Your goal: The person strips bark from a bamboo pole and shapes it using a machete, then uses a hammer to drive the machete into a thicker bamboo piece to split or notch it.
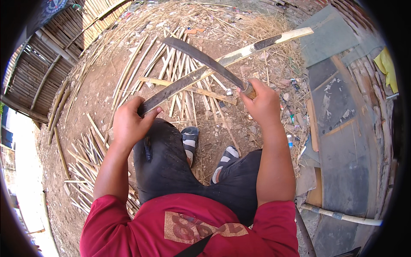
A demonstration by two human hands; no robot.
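Note:
My left hand (133, 122) grips the near end of a long bamboo strip (239, 52), dark along part of its face and pale toward its far right end. The strip slants up and away to the right. In my right hand (260, 102) is the handle of a machete (201, 58) with a dark, curved blade. That blade points up to the left and crosses over the strip; whether its edge touches the strip I cannot tell. Below the crossing, a shorter bamboo piece (209, 92) lies over a spread of thin split bamboo sticks (182, 100) on the ground.
Another heap of split sticks (87, 160) lies at my left. Dark sheets (342, 171) and a pale pole (342, 217) are on my right, beside a yellow cloth (387, 70). A bamboo wall (43, 68) rises at the far left. Dry straw and rubble cover the earth ahead.

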